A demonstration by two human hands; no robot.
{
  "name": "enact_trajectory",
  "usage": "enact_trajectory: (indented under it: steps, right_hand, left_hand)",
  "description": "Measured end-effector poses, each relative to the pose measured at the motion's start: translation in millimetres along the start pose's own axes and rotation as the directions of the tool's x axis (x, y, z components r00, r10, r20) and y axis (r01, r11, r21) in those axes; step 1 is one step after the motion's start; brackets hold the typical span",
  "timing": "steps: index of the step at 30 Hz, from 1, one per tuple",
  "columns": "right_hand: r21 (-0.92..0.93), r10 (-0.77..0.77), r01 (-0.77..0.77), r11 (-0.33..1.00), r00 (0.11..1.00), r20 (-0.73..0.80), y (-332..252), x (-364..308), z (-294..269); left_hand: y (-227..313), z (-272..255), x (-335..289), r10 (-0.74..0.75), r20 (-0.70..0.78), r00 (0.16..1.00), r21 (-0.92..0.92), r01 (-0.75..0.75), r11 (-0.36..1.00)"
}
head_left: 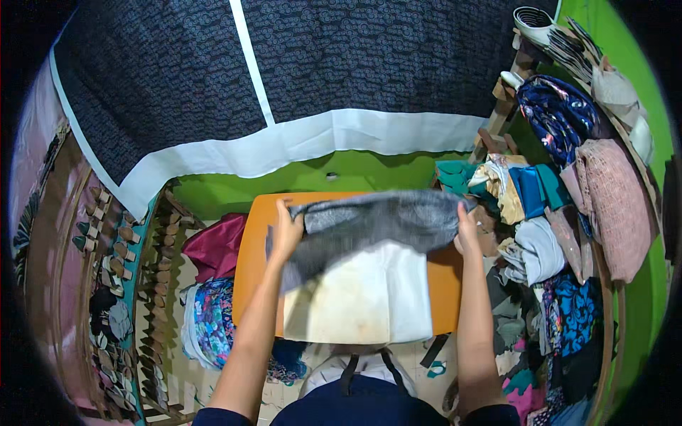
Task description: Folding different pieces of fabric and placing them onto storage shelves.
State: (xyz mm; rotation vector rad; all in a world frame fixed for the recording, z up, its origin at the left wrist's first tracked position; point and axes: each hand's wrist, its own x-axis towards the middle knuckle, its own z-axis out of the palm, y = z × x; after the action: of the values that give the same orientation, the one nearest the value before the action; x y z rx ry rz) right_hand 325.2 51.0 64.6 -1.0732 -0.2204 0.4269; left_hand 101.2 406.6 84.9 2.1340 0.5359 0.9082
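Observation:
A dark grey cloth (369,224) is stretched between my two hands over an orange table (263,213). My left hand (287,234) grips its left end, with the fingers closed round the edge. At the right end my right hand (467,228) pinches the cloth near its upper corner. The cloth sags a little in the middle and is slightly smeared by motion. Beneath it a cream-white folded cloth (355,298) lies flat on the table, its far part covered by the grey cloth.
Racks of shoes (124,248) stand at the left. A maroon cloth (213,248) and floral fabric (213,309) lie beside the table. Piled fabrics (533,248) and a pink knitted cloth (614,206) fill the right side. A dark patterned curtain (376,57) hangs ahead.

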Motion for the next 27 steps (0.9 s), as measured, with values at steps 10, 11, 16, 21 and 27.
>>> enact_trajectory:
  steps: [10,11,16,21,27]
  right_hand:
    - [-0.212,0.539,-0.512,0.832,0.837,0.093,-20,-166,-13]
    - [-0.292,0.652,-0.618,0.73,0.758,0.025,-8,-178,-24]
    - [-0.56,0.824,-0.761,0.327,0.52,-0.225,54,-205,-38]
    - [-0.691,0.38,-0.596,0.41,0.8,-0.464,90,-172,-77]
    - [-0.567,0.124,-0.39,0.726,0.885,-0.45,90,-114,-64]
  left_hand:
    - [5,-90,-85,-0.223,0.806,0.549,0.147,0.179,0.973]
    - [3,-88,-101,-0.239,0.85,0.47,0.117,0.274,0.955]
    - [13,-76,-129,-0.401,0.913,-0.075,0.402,-0.007,0.916]
    - [-24,-34,-129,-0.433,0.869,0.241,0.413,0.13,0.901]
    - [-110,14,-114,-0.525,0.48,0.703,0.337,0.404,0.85]
